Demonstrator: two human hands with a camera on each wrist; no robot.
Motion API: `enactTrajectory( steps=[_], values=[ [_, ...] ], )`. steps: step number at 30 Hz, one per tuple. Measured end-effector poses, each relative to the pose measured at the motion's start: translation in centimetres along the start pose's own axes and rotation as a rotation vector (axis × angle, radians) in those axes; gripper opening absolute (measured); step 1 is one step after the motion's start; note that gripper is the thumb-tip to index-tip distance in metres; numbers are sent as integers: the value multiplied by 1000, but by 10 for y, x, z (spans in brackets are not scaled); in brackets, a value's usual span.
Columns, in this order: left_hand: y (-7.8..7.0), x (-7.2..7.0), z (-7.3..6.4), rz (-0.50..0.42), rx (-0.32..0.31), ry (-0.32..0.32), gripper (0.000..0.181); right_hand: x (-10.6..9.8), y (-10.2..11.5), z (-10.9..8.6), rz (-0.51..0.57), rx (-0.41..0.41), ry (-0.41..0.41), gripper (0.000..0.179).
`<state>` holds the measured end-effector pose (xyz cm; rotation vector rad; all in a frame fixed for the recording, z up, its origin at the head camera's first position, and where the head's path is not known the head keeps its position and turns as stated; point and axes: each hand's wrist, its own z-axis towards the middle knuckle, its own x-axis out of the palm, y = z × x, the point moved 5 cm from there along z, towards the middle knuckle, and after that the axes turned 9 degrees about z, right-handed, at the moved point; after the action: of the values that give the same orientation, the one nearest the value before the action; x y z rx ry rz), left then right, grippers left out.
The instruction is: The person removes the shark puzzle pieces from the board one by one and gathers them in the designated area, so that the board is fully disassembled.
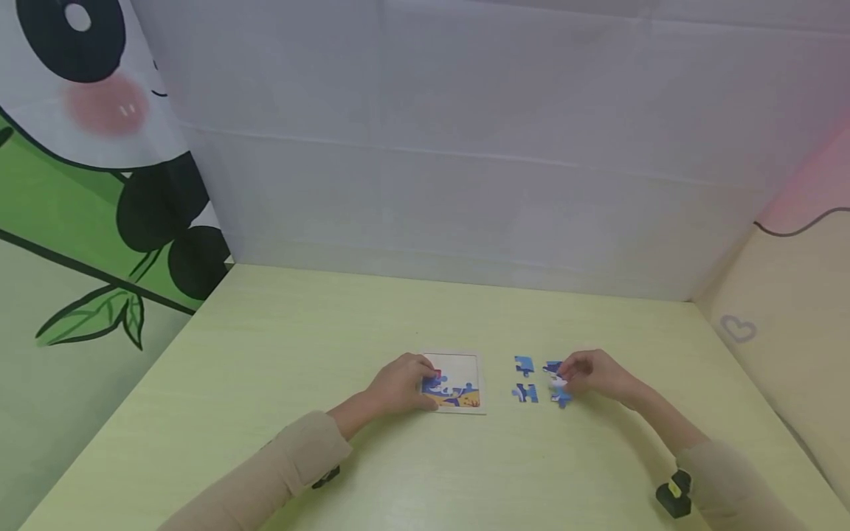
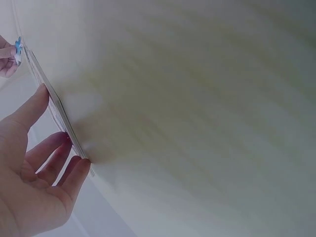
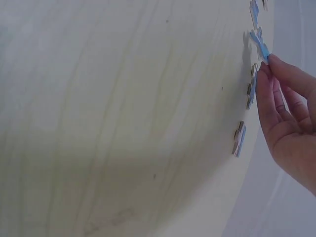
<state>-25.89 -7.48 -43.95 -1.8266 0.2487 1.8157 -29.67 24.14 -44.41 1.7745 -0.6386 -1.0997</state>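
Note:
A square puzzle board (image 1: 461, 364) with a pale rim lies on the table, its lower part filled with blue and orange picture pieces. My left hand (image 1: 401, 382) grips the board's left side, thumb and fingers spread along the edge in the left wrist view. To the right, my right hand (image 1: 598, 375) pinches a blue and white jigsaw piece (image 3: 262, 47) between thumb and fingertips, tilted above the table. Beside it lie loose jigsaw pieces: an upper left one (image 1: 524, 365), a lower left one (image 1: 525, 392) and others partly behind the fingers.
The pale yellow table (image 1: 372, 317) reaches back to a white sheet wall (image 1: 465, 192). A panda-painted panel (image 1: 99, 184) stands on the left, and a beige and pink panel (image 1: 790, 295) closes the right side.

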Motion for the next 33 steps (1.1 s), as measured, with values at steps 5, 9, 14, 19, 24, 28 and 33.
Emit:
enactTrajectory(
  steps=[5, 9, 14, 19, 24, 28, 33],
  values=[
    [0, 0, 0, -7, -14, 7, 48, -2, -7, -2, -21, -11, 12, 26],
    [0, -1, 0, -11, -16, 7, 49, -1, -10, -1, -53, -17, 5, 25],
    [0, 0, 0, 2, -16, 10, 48, 0, -8, -3, -85, -28, -13, 25],
    [-1, -1, 0, 4, -20, 14, 49, 3, -4, -4, -127, -52, -23, 24],
    [0, 0, 0, 4, -20, 11, 48, 5, -4, -4, -171, -49, -44, 22],
    [1, 1, 0, 8, -24, 11, 47, 4, -6, -3, -175, -57, -48, 21],
    [-1, -1, 0, 7, -32, 22, 48, 4, -3, -2, -175, -61, -49, 21]
  ],
)
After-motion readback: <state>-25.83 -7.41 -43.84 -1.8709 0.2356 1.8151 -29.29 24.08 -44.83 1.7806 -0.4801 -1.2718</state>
